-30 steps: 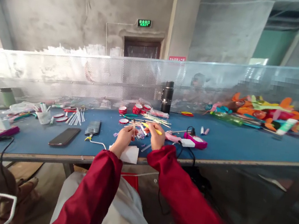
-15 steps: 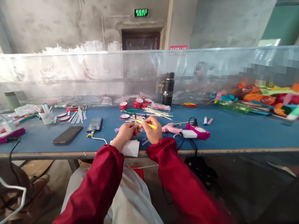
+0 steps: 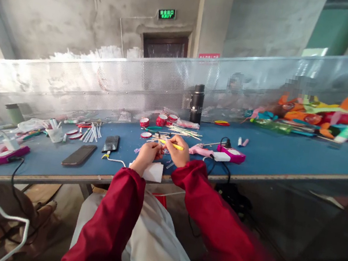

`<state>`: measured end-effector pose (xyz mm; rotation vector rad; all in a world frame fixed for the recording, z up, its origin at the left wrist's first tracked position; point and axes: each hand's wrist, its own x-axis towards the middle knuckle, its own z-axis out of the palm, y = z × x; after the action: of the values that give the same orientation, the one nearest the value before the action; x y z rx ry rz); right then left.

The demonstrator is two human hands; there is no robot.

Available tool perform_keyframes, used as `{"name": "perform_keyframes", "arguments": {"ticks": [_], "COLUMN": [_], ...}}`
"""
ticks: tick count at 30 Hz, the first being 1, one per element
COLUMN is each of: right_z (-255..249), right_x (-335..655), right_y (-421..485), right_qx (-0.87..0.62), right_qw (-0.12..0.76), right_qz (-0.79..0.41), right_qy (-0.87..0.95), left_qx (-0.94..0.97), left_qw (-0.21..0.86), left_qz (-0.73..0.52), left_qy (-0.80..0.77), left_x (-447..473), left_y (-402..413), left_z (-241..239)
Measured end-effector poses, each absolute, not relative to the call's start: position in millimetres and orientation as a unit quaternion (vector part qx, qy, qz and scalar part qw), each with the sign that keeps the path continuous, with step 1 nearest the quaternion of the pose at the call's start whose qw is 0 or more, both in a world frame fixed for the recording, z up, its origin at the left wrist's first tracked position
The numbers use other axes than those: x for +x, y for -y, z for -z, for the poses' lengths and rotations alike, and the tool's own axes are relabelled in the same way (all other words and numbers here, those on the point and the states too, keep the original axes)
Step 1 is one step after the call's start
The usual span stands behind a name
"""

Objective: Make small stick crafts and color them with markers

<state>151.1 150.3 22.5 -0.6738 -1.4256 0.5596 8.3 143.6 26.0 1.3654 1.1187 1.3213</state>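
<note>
My right hand (image 3: 179,150) is closed around a slim yellow pen-like tool (image 3: 176,146), whose tip points left toward my other hand. Close beside it, my left hand (image 3: 148,153) has its fingers pinched together. A small, thin, dark-topped piece stands up at those fingertips, too small to name. Both hands are just above the blue table, almost touching. Under my left wrist lies a white sheet or block of paper (image 3: 154,172). Small purple scraps are scattered around the fingers. Beyond the hands are thin pale sticks (image 3: 185,131) and red-patterned tape rolls (image 3: 161,120).
A black bottle (image 3: 197,104) stands behind the sticks. To the right are a pink glue gun (image 3: 201,151) and a purple power strip (image 3: 235,155). Leftward lie a phone (image 3: 79,155), a cabled dark device (image 3: 111,143) and a white cup of sticks (image 3: 55,133). Colourful pieces (image 3: 316,116) pile up far right.
The view has shifted slightly. Both hands keep nearly the same place and grip, with the yellow tool still in my right hand.
</note>
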Motion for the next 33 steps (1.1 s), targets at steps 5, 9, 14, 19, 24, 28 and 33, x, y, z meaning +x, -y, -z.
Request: {"name": "perform_keyframes", "arguments": {"ticks": [5, 9, 14, 19, 24, 28, 33], "right_z": [-22.7, -21.7, -21.5, -24.0, -24.3, -23.9, -22.3], "right_x": [152.3, 153.0, 151.4, 153.1, 154.4, 152.0, 150.8], "right_y": [-150.7, -152.1, -151.6, -149.6, -149.9, -147.8, -149.2], "right_qx": [-0.304, -0.305, -0.294, -0.306, -0.313, -0.284, -0.285], "right_qw": [0.683, 0.687, 0.671, 0.670, 0.682, 0.674, 0.664], "right_qz": [-0.232, -0.231, -0.247, -0.218, -0.204, -0.224, -0.231], "right_qy": [0.622, 0.618, 0.634, 0.641, 0.628, 0.644, 0.652], "left_qx": [0.539, 0.540, 0.541, 0.533, 0.528, 0.532, 0.534], "left_qw": [0.465, 0.465, 0.467, 0.467, 0.464, 0.459, 0.466], "left_qz": [-0.542, -0.543, -0.539, -0.548, -0.543, -0.549, -0.549], "left_qy": [-0.447, -0.443, -0.446, -0.444, -0.459, -0.452, -0.443], "left_x": [7.6, 7.0, 7.6, 8.2, 7.6, 8.4, 8.6], "left_y": [-144.4, -145.2, -146.4, -144.5, -143.1, -144.6, -146.3], "left_z": [-25.6, -25.1, -24.0, -25.6, -27.2, -25.1, -23.9]}}
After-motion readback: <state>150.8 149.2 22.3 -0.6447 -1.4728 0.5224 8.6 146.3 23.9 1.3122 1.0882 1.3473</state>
